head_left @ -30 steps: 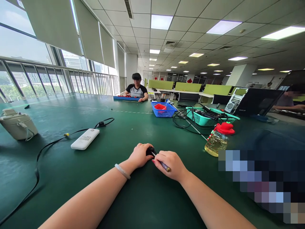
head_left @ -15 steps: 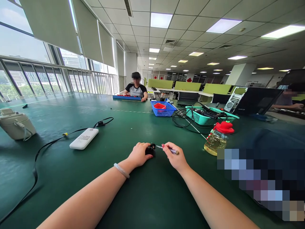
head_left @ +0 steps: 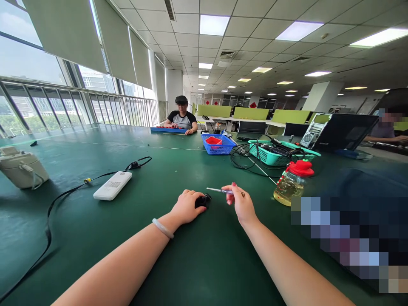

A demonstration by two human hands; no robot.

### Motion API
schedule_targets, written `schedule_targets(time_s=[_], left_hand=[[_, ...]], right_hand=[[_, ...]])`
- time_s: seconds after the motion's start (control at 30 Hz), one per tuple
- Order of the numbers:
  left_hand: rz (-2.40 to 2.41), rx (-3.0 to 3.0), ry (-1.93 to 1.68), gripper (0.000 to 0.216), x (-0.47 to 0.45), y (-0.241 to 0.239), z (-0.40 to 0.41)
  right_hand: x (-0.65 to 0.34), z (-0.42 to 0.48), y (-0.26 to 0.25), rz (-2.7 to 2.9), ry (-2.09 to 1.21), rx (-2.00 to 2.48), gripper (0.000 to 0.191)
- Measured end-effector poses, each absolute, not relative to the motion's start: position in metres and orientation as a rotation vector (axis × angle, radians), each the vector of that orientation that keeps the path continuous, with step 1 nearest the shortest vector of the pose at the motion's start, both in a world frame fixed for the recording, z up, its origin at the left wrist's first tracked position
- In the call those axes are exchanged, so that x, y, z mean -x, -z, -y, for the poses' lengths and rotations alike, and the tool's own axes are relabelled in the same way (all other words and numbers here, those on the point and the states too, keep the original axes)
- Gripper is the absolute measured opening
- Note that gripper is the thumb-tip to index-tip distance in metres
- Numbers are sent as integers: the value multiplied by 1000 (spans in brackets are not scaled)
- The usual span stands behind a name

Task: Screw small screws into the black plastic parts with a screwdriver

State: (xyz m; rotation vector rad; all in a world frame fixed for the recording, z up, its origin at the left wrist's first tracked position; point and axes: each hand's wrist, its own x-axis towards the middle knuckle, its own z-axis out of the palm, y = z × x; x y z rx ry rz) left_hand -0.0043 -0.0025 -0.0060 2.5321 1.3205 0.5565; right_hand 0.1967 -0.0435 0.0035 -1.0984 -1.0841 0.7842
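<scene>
One green table [head_left: 204, 263] near windows [head_left: 22, 51]; left hand [head_left: 186, 207] grips black object [head_left: 200, 202], right hand [head_left: 245, 206] slim tool [head_left: 219, 190].

A small, rounded black object [head_left: 200, 201] is resting on the counter [head_left: 197, 263], its left part disappearing under the left grip [head_left: 185, 207] while its uneven right end is showing. A slim tool [head_left: 219, 190] with a pale metal shaft is lying nearly level in the right grip [head_left: 242, 203], its tip pointing left near the black object and its brownish butt end facing right.
</scene>
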Motion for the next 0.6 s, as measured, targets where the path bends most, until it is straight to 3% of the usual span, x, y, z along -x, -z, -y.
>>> schedule_targets(time_s=[0.2, 0.6], left_hand=[[-1302, -2517, -552, 44, 4, 4, 4], [-1281, -2518, -556, 41, 6, 4, 2]], right_hand=[[-192, 56, -7, 1303, -518, 1201, 64], [-178, 68, -15, 1803, -326, 1213, 45]])
